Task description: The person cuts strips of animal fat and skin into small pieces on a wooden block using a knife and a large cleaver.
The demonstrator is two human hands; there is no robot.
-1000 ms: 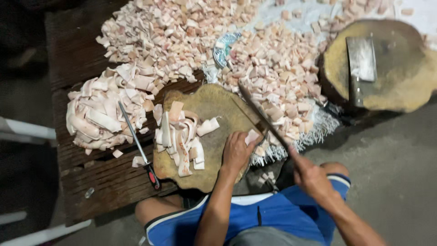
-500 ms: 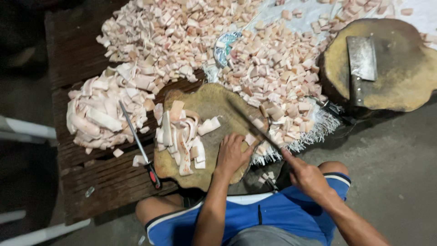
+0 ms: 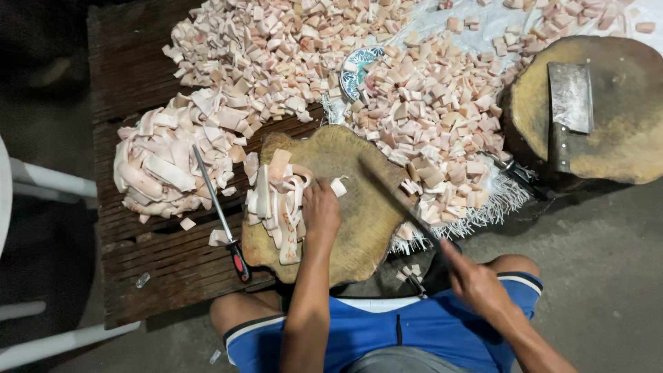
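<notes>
Since half a second ago: left hand (image 3: 321, 207) shifted left along the board (image 3: 359, 221) onto the strips (image 3: 276, 204); knife (image 3: 397, 200) drawn back, off the cut. Left fingers (image 3: 312, 188) pressed together, flat on the strips' right end. Right hand (image 3: 476, 283) near right, fingers wrapped round the knife handle, blade slanting far-left, tip just right of the left hand. Strips lying lengthwise far-to-near, left half of board, nearer the left hand. Uncut strips heaped (image 3: 166, 166) on the desk (image 3: 138, 276), steel (image 3: 221, 214) beside. Cubes (image 3: 428, 117) far right on a sack. Cleaver (image 3: 570, 110) on second block (image 3: 621, 138).
</notes>
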